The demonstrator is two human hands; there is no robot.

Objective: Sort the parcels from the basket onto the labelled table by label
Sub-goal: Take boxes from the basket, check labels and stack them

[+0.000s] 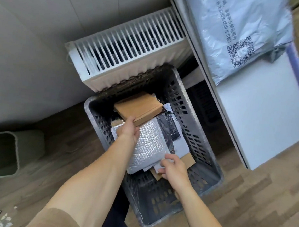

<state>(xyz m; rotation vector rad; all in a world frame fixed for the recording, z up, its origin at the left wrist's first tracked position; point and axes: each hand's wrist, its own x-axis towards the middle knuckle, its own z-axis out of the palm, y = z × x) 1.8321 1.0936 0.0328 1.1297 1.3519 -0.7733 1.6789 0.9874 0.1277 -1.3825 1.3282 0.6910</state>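
Left hand (pixel 128 129) pinching cardboard box (pixel 138 109); right hand (pixel 172 167) seemingly gripping envelope edge (pixel 156 167). Could slip back into basket (pixel 193 134).

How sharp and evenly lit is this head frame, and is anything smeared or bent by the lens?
Head view: soft, even light, no hard shadows. The grey mailer bag on the table is motion-smeared at its upper right. Wide-angle distortion tilts the radiator and the table's edge. The basket and both hands are fairly sharp; mild sheen on the silver bubble mailer.
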